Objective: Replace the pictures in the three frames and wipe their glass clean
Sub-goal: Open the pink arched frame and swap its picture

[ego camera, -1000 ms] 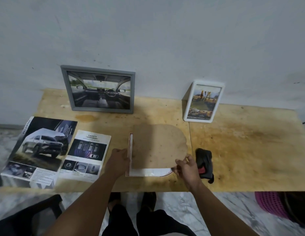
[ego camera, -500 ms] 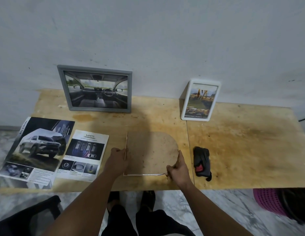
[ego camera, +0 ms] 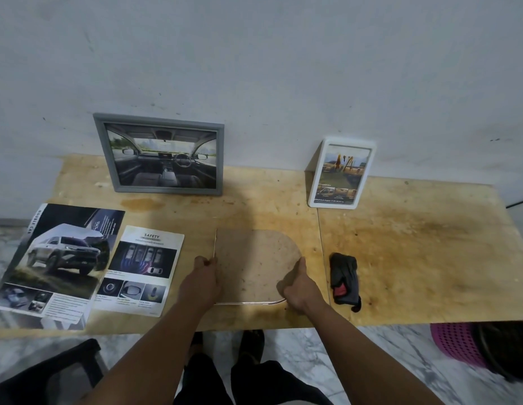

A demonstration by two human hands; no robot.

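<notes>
In the head view, low centre of the frame, a face-down frame with a brown fibreboard backing and rounded right corners [ego camera: 255, 264] lies on the worn plywood tabletop [ego camera: 415, 252]; the left hand [ego camera: 200, 283] pinches its left edge, the right hand [ego camera: 298, 286] curls round its lower right corner; a dark folded cloth with a red patch [ego camera: 343, 277] sits just right. Risk, as I judge it: the frame lies near the tabletop's front edge, so a careless pull on the backing could slide it off and break the glass.

You hold a face-down frame [ego camera: 255, 266] flat on the tabletop [ego camera: 415, 258], left hand [ego camera: 203, 280] at its left edge, right hand [ego camera: 298, 285] gripping its right.
</notes>
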